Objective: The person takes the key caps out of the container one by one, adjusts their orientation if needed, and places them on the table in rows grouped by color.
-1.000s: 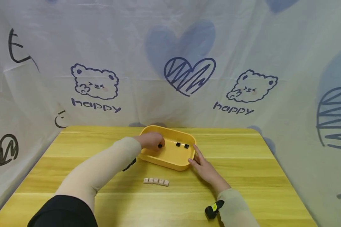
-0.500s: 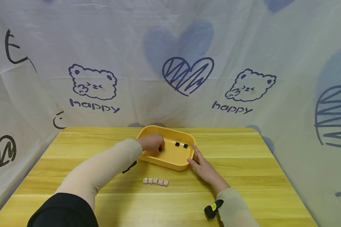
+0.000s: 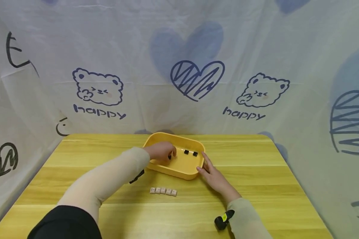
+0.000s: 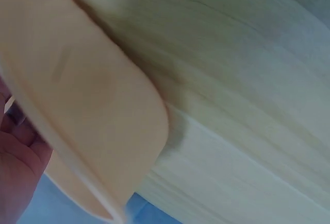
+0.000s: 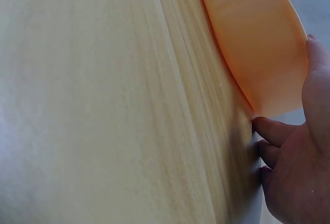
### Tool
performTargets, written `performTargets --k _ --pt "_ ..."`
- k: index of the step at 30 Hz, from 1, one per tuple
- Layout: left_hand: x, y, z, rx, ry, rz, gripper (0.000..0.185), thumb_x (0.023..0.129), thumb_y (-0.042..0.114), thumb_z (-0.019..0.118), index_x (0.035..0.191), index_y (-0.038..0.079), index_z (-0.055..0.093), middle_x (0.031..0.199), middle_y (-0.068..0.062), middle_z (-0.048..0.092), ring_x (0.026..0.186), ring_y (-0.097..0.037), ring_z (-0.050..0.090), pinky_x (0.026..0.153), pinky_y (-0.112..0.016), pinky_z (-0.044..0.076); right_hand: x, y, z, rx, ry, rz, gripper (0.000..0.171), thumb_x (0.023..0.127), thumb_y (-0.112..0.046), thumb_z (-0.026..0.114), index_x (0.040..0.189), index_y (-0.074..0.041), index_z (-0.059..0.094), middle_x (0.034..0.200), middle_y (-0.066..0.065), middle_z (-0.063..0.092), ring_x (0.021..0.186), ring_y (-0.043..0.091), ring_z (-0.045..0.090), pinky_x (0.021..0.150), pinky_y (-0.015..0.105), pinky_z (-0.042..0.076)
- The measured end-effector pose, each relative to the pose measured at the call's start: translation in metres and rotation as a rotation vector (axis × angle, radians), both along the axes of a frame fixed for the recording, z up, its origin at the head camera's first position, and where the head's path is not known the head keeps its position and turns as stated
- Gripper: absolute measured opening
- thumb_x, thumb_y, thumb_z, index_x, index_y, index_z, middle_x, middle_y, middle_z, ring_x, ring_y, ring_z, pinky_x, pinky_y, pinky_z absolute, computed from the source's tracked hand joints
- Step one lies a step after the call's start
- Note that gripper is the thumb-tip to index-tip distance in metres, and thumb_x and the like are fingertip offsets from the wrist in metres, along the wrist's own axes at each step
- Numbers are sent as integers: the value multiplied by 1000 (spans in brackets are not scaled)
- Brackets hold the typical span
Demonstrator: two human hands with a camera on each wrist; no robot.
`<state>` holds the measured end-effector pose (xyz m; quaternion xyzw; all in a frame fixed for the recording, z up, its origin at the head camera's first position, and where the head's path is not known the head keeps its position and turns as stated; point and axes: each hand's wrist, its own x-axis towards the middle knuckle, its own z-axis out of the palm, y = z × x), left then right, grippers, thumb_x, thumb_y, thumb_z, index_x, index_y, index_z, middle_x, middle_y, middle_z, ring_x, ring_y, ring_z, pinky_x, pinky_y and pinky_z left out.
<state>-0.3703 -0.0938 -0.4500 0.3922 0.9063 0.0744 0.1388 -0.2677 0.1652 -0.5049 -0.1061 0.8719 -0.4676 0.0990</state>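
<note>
The left hand [image 3: 161, 151] appears to pinch a black block [image 3: 169, 157] inside the yellow tray [image 3: 183, 163]. Two further black blocks [image 3: 186, 152] lie right of that grip. The tray's long axis runs left to right, right end angled toward the person; the right hand [image 3: 214, 178] rests spread against that end, nearer the rightmost block.

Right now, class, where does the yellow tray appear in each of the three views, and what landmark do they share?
Head: the yellow tray sits just below the centre.
Left wrist: the yellow tray fills the upper left, cut off by the top and left edges.
Right wrist: the yellow tray is upper right, cut off by the top edge.
Shared landmark: the wooden table.
</note>
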Motion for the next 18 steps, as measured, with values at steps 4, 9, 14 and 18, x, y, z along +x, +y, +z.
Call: performTargets --k 4,9,14,18 --pt "6 -3 9 58 -4 -37 29 80 -3 70 108 3 74 94 -6 68 73 -13 49 76 -29 48 0 -1 0 -2 -4 0 74 100 -47 48 157 -35 3 152 15 32 140 34 29 113 55 18" --pt "16 -5 23 129 44 -120 26 79 -3 67 103 2 75 80 -4 57 71 -14 41 70 -28 38 -2 0 0 -9 3 7 74 100 -48 48 157 -35 2 152 16 32 140 34 29 113 55 18" --pt "32 -9 32 201 61 -76 26 82 2 70 109 1 74 87 -3 60 78 -12 55 74 -26 47 -3 0 -1 -5 6 9 75 100 -48 48 157 -34 3 152 16 32 140 34 29 112 56 17" --pt "47 -12 35 284 36 -25 25 84 3 72 109 2 74 90 -3 62 82 -14 62 75 -24 51 -3 0 -2 -12 0 6 75 99 -48 49 157 -35 3 152 15 32 140 32 29 113 55 17"
